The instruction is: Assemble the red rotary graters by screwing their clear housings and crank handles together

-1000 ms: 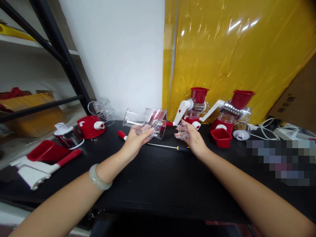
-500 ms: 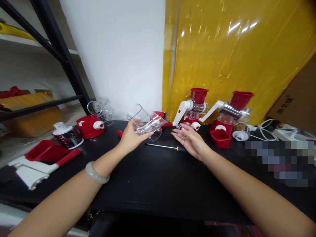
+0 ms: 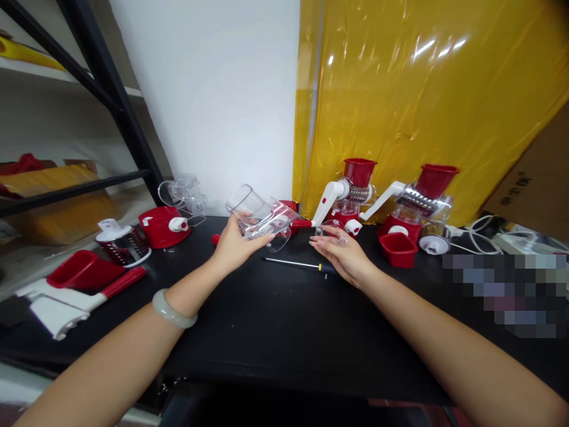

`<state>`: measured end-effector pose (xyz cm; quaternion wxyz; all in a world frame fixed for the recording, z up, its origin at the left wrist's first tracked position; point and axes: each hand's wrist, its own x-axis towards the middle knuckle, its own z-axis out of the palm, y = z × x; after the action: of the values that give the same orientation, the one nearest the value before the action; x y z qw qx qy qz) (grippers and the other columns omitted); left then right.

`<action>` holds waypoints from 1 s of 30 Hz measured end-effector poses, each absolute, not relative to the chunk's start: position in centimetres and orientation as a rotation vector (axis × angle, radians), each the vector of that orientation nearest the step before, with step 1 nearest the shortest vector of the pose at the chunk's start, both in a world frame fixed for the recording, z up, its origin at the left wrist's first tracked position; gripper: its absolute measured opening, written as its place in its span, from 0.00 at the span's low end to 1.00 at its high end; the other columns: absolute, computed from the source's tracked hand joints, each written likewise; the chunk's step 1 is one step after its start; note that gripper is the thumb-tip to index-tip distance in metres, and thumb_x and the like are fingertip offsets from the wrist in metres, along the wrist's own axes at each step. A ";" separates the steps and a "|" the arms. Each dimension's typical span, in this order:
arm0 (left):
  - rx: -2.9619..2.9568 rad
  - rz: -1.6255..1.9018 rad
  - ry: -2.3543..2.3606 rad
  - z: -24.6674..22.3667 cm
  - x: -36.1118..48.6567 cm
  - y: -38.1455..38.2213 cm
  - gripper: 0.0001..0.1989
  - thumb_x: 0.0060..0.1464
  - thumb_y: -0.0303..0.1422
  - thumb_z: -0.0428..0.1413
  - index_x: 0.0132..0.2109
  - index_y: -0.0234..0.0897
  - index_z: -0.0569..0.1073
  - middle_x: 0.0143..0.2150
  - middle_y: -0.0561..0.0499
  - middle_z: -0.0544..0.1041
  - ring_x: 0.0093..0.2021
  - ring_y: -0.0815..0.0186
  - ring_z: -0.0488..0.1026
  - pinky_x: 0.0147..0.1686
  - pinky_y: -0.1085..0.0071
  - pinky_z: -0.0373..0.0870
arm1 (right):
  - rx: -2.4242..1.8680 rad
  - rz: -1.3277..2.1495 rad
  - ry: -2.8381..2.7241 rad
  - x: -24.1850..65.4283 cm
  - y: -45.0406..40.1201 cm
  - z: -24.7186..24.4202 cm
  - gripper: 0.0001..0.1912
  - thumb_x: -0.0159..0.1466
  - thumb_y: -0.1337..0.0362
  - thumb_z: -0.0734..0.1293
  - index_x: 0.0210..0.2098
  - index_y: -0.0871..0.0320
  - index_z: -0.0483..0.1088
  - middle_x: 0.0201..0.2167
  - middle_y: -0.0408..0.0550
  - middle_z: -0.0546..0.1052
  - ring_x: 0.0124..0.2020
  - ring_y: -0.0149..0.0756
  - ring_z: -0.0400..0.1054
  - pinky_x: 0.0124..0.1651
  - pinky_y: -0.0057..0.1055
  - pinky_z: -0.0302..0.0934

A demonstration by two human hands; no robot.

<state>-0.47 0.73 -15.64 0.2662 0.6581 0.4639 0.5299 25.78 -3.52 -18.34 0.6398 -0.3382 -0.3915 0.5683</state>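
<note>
My left hand (image 3: pixel 237 242) is closed round a clear plastic housing (image 3: pixel 251 204), its round opening tilted up to the left. To the right, my right hand (image 3: pixel 340 252) has its fingers bent together around a small clear part (image 3: pixel 335 231), whose shape is hard to make out. A screwdriver (image 3: pixel 291 263) lies on the black table (image 3: pixel 275 338), its dark handle partly hidden by my right hand. Behind the clear housing, a red base (image 3: pixel 287 207) shows in part.
At left are a red base (image 3: pixel 162 228), a grating drum (image 3: pixel 123 242), a white part with red handle (image 3: pixel 60 314) and clear housings (image 3: pixel 186 193). Two red and white graters (image 3: pixel 351 193) (image 3: pixel 418 204), a red cup (image 3: pixel 399 249) and white cables (image 3: pixel 478 234) are at right.
The fingers of my right hand have drawn closer together around the small clear part. My left hand and the clear housing have shifted very slightly left.
</note>
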 end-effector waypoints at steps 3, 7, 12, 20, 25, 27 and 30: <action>1.782 1.435 1.263 -15.7 -0.5 0.8 0.40 0.34 0.44 0.73 0.52 0.37 0.65 0.48 0.42 0.76 0.49 0.52 0.78 0.56 0.50 0.70 | -0.794 1.269 -0.928 25.6 -3.4 -18.5 0.33 0.45 0.66 0.83 0.47 0.57 0.70 0.35 0.47 0.82 0.43 0.40 0.79 0.60 0.42 0.70; 1.725 1.509 1.249 -14.5 -0.8 0.8 0.39 0.32 0.42 0.73 0.51 0.37 0.66 0.47 0.44 0.77 0.49 0.53 0.78 0.57 0.50 0.70 | -0.833 1.221 -0.990 25.6 -3.5 -18.5 0.36 0.43 0.64 0.84 0.49 0.57 0.71 0.37 0.46 0.81 0.42 0.40 0.79 0.59 0.44 0.70; 1.381 1.706 1.095 -10.6 -2.4 0.2 0.36 0.35 0.39 0.72 0.51 0.37 0.66 0.49 0.46 0.75 0.49 0.56 0.77 0.48 0.54 0.77 | -0.895 1.164 -1.080 26.3 -4.0 -18.1 0.34 0.42 0.60 0.85 0.45 0.60 0.74 0.36 0.46 0.80 0.39 0.41 0.79 0.56 0.45 0.70; 1.438 1.459 1.278 -9.3 -8.3 -2.1 0.34 0.40 0.44 0.71 0.53 0.36 0.72 0.53 0.43 0.78 0.50 0.56 0.78 0.42 0.65 0.77 | -0.910 1.092 -1.309 26.4 -4.7 -17.7 0.45 0.50 0.51 0.81 0.58 0.56 0.58 0.36 0.49 0.82 0.41 0.43 0.79 0.53 0.48 0.71; 1.484 1.251 1.435 -10.6 -12.0 -4.3 0.36 0.44 0.52 0.67 0.56 0.36 0.73 0.53 0.41 0.79 0.53 0.52 0.77 0.46 0.61 0.76 | -0.987 1.007 -1.513 26.0 -4.4 -18.4 0.45 0.55 0.50 0.76 0.62 0.57 0.53 0.36 0.49 0.80 0.41 0.43 0.78 0.50 0.46 0.72; 1.525 1.237 1.507 -11.0 -13.0 -5.4 0.37 0.43 0.54 0.67 0.56 0.36 0.72 0.53 0.40 0.79 0.54 0.50 0.77 0.46 0.59 0.77 | -0.995 0.986 -1.567 25.7 -4.3 -18.2 0.43 0.57 0.53 0.75 0.64 0.57 0.53 0.36 0.48 0.79 0.41 0.43 0.77 0.49 0.45 0.72; 1.746 1.264 1.646 -11.7 -14.4 -6.9 0.39 0.42 0.53 0.67 0.56 0.37 0.69 0.55 0.40 0.78 0.55 0.48 0.76 0.54 0.54 0.74 | -1.060 0.849 -1.760 24.6 -4.3 -16.9 0.37 0.62 0.63 0.70 0.67 0.56 0.54 0.38 0.47 0.77 0.41 0.39 0.76 0.48 0.41 0.73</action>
<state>-14.41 -6.94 -11.71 0.2131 0.6291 0.5930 0.4552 24.55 -4.32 -16.90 0.4432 -0.4273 -0.7098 0.3424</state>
